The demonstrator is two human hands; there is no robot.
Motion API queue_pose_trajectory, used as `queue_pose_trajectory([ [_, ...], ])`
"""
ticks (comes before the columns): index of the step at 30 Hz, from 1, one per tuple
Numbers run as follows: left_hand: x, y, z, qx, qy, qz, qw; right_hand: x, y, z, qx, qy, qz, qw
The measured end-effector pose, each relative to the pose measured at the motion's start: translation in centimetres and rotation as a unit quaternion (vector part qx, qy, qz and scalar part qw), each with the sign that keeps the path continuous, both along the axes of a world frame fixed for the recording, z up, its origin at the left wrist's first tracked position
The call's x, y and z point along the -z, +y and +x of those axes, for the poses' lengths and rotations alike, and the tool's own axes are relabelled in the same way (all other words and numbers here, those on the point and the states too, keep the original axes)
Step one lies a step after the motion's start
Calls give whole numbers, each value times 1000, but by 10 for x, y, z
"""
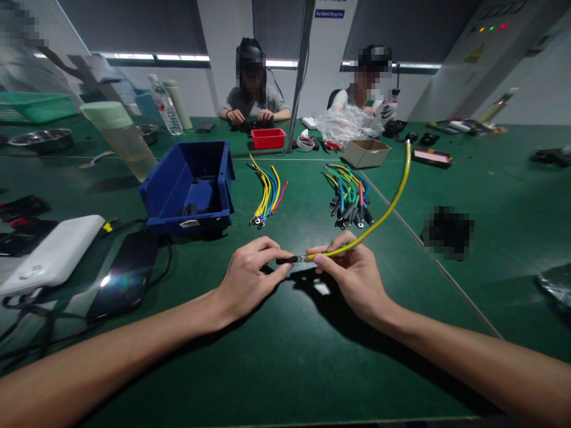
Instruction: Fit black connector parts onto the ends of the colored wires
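My right hand (pixel 352 267) pinches a yellow cable (pixel 387 213) near its metal lug end; the rest of the cable curves up to the right. Between thumb and fingers, my left hand (pixel 254 270) grips a short black sleeve (pixel 285 260) at the tip of that lug. Past my hands lie two bundles of short cables. The left bundle (pixel 270 193) is yellow, blue and red with bare ring lugs. In the right bundle (pixel 350 193), green cables are mixed in, and black sleeves cover many lug ends. A blue bin (pixel 190 223) at the left holds several black sleeves.
At the left are a white power bank (pixel 57 252), a dark phone (pixel 125 273), cords and a green-lidded bottle (pixel 120 139). Farther back stand a red tray (pixel 268 139) and a small cardboard box (pixel 366 153). Two people sit across the green table (pixel 285 368).
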State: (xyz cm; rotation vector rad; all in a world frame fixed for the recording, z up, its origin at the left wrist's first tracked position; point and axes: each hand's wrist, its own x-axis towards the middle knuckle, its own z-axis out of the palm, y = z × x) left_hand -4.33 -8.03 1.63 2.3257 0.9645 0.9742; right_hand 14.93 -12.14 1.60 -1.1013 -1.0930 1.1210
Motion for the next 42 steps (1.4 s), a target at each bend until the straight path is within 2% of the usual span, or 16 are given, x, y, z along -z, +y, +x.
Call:
queue_pose_trajectory([
  [9,-1,-1,0,2,-3,16,1000,1,0,0,-7,-3,6,1000],
  [16,2,0,0,15,-21,56,998,3,0,1,-10,-1,11,1000],
  [31,6,0,-2,23,-23,75,997,2,-1,0,-13,-6,16,1000],
  [38,3,0,-1,58,-44,80,994,2,-2,-1,-16,-7,18,1000],
  [42,4,0,0,57,-50,85,993,2,-2,-1,-18,-7,20,1000],
])
